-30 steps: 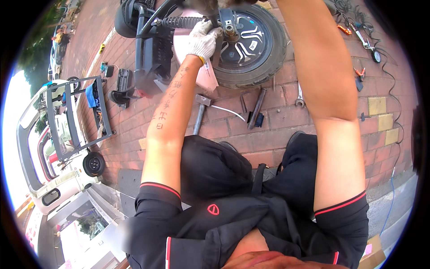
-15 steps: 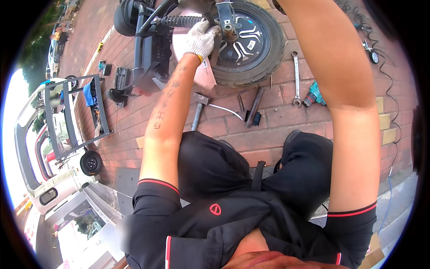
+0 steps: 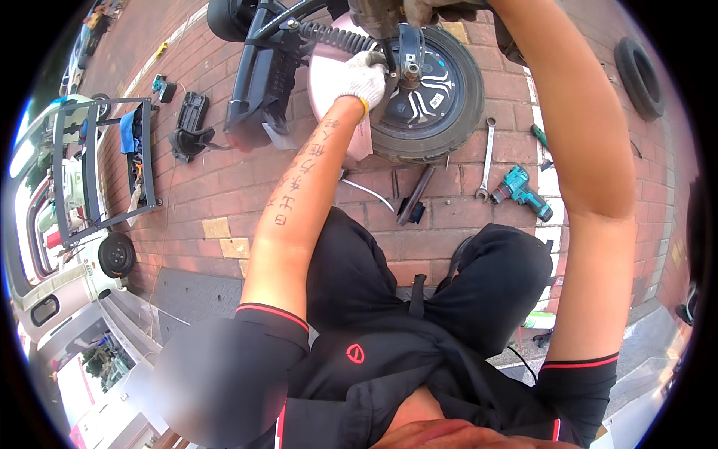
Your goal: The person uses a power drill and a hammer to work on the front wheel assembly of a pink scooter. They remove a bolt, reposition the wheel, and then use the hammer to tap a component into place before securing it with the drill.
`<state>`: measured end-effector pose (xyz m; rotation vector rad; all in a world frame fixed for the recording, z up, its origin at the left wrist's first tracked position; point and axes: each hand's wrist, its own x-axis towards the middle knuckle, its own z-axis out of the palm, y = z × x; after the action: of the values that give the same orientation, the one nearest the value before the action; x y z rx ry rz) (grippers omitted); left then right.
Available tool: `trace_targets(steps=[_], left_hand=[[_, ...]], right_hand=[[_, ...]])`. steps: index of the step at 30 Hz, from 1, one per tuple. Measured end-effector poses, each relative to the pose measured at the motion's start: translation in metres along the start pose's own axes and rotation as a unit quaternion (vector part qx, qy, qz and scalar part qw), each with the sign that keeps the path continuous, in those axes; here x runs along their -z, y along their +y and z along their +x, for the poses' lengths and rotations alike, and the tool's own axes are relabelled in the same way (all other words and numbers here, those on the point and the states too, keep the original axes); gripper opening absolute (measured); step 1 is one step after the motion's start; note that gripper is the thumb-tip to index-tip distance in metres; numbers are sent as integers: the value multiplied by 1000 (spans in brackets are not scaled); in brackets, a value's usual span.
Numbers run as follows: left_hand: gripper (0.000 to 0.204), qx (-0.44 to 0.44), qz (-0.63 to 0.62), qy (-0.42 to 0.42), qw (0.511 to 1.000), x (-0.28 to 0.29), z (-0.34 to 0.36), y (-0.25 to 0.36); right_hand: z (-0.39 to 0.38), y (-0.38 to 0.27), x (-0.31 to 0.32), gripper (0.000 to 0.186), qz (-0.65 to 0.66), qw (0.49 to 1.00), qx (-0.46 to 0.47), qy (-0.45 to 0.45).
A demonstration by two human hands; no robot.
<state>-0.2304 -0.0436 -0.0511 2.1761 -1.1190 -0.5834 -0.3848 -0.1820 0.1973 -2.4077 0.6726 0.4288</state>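
My left hand (image 3: 363, 81), in a white knit glove, is closed at the axle side of a scooter wheel (image 3: 428, 148), its fingertips by a dark shaft (image 3: 388, 54). What those fingers pinch is hidden. At the top edge my right hand (image 3: 441, 9), in a soiled glove, is wrapped round a grey-brown tool (image 3: 374, 16) whose dark shaft points down toward the left fingertips; the picture edge cuts it off. Right of the shaft, a metal bracket with an axle nut (image 3: 411, 69) sits on the black hub. A coil-spring shock absorber (image 3: 336, 36) and a pink panel (image 3: 327, 82) adjoin my left hand.
On the brick paving lie a combination wrench (image 3: 488, 161), a teal cordless drill (image 3: 521, 193), a metal tube (image 3: 417, 193) and a white strip (image 3: 372, 191). A loose tyre (image 3: 641, 78) is at right. At left are a black plastic case (image 3: 196, 116) and a metal frame (image 3: 152, 170).
The view has shifted, bringing the whole drill and the loose tyre into sight. My left forearm now covers most of the hammer. My left hand stays at the axle.
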Motion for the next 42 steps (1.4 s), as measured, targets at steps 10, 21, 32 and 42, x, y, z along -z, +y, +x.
trace_targets(steps=[10,21,32,42], left_hand=[[34,-37,-101,78,991,-38,-5,-4],[33,-66,-34,129,989,-35,-1,-9],[32,33,-494,-123,860,22,-19,-12],[35,48,-438,-220,870,15,-15,-19]], right_hand=[[-9,29,-28,34,150,977,-7,148],[-35,45,-68,36,261,955,-43,134],[-76,67,-73,40,438,888,-4,138],[-70,64,-79,38,447,885,-51,123]])
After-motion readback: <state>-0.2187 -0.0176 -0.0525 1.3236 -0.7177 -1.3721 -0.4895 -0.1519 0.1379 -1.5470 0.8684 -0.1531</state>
